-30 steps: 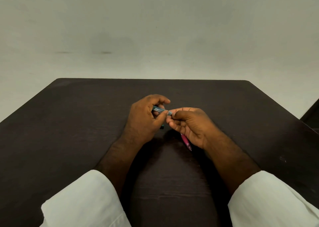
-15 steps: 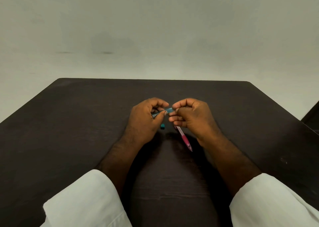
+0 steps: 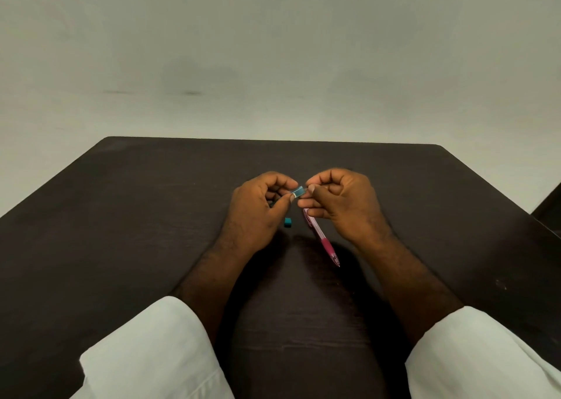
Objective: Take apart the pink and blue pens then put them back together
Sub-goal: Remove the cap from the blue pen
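Above the middle of the dark table (image 3: 121, 216), my left hand (image 3: 258, 207) and my right hand (image 3: 340, 201) meet fingertip to fingertip, both pinching the blue pen (image 3: 298, 191). Only a short blue stretch shows between the thumbs; the rest is hidden in my left fist. The pink pen (image 3: 321, 237) lies on the table under my right hand, tip toward me, its upper end hidden by the fingers. A small blue pen piece (image 3: 287, 222) lies loose on the table between my hands.
White sleeves (image 3: 145, 353) cover both forearms near the table's front edge. A pale wall rises behind the table's far edge. A dark object (image 3: 549, 207) shows at the right border.
Both hands have lifted and shifted slightly away from me. My right hand has risen off the pink pen, uncovering more of it, and the small blue piece has come into sight.
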